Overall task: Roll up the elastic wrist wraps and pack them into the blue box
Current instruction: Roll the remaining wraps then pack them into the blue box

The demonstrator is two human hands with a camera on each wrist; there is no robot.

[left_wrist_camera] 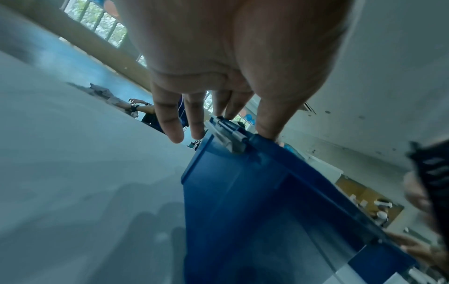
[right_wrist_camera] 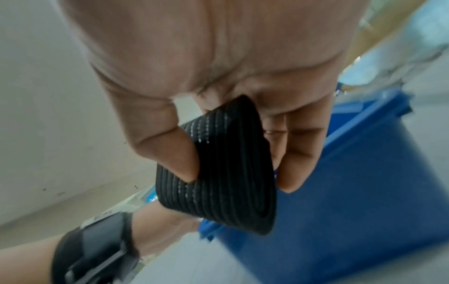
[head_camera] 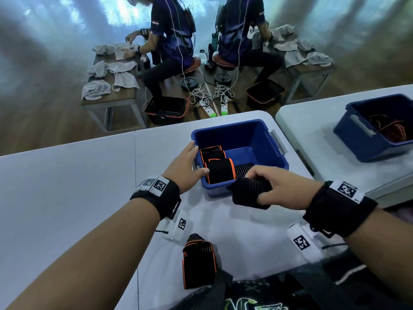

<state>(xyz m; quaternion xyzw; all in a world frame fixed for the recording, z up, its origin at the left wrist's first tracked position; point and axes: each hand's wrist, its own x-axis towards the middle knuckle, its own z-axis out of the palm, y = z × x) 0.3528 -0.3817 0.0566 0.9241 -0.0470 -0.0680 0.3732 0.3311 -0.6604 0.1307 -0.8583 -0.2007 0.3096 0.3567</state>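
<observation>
Holding a rolled black ribbed elastic wrist wrap (head_camera: pixel 250 192), the right hand (head_camera: pixel 282 190) is pinching it between thumb and curled fingers, just over the near rim of the blue plastic box (head_camera: pixel 263 139). The left hand (head_camera: pixel 186 167) is resting on the left rim of the box with its fingers straight and relaxed, steadying it.

Inside the box, two black rolls with orange edges (head_camera: pixel 218 166) are sitting side by side at the left, and a flat black ribbed piece (head_camera: pixel 243 170) is lying beside them. The free spot seems to be on the right side.

To do this well, the hand should be keeping the roll squeezed tight so it is not springing open, lowering it down next to the other rolls, and letting go only when it is touching the bottom. One more black wrap with orange edges (head_camera: pixel 199 260) is waiting on the white table (head_camera: pixel 67 186), near the person.
</observation>
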